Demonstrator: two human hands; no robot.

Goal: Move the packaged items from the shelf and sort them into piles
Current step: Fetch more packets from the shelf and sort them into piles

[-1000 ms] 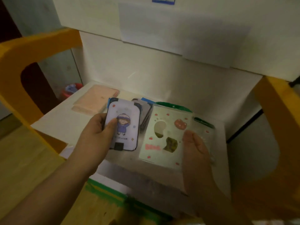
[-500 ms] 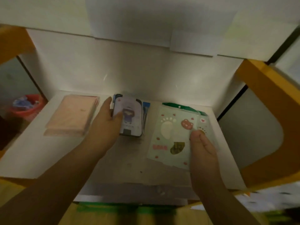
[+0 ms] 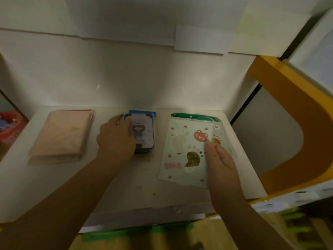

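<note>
Head view is showing three piles of packaged items lying on a white shelf [image 3: 54, 181] in the middle of the frame. At centre, the left hand [image 3: 116, 141] is resting on a stack of dark-edged card packs [image 3: 144, 134], its fingers curled over the stack's left edge and gripping it; the top pack is showing a cartoon figure in blue, and a blue-topped pack [image 3: 142, 112] is peeking out from beneath at the far end. To the right of centre, the right hand [image 3: 220, 159] is holding a pale green pouch [image 3: 185, 150] printed with paw marks and a pink bear face, thumb on top near its right edge and the fingers tucked under it. That pouch is lying over others with green header strips [image 3: 194, 116], which are showing at the far edge. Whether the pouch is flat on its pile or slightly lifted cannot be told. At the left of the frame, well apart from both hands, a pile of pink flat packs [image 3: 61, 136] is sitting squarely on the shelf. Behind everything a white back panel [image 3: 135, 78] is rising. An orange frame [image 3: 295, 112] is curving down the right side, and a red basket [image 3: 9, 125] is showing at the left edge, below the shelf.
</note>
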